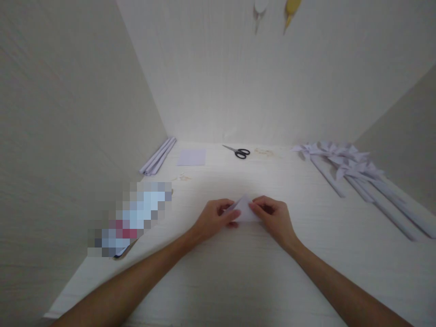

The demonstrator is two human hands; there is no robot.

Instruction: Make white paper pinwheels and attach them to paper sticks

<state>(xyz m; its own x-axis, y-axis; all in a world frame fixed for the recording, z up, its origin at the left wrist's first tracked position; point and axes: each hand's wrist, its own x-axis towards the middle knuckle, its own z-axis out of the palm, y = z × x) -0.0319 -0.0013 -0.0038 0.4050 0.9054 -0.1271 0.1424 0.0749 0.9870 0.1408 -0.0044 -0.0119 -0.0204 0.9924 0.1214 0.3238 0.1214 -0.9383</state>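
Note:
A small piece of pale lilac paper [244,210], folded to a point, lies on the white table [238,272] between my two hands. My left hand [214,219] pinches its left edge with thumb and fingers. My right hand [274,217] grips its right edge the same way. Both hands rest on the tabletop close together, and they hide most of the paper.
Black-handled scissors [238,151] lie at the back centre, next to a flat lilac sheet [191,157]. Rolled paper sticks [158,156] lean in the back left corner. Several paper pinwheels on long sticks [350,172] lie at the right. A blurred object [131,218] sits at the left.

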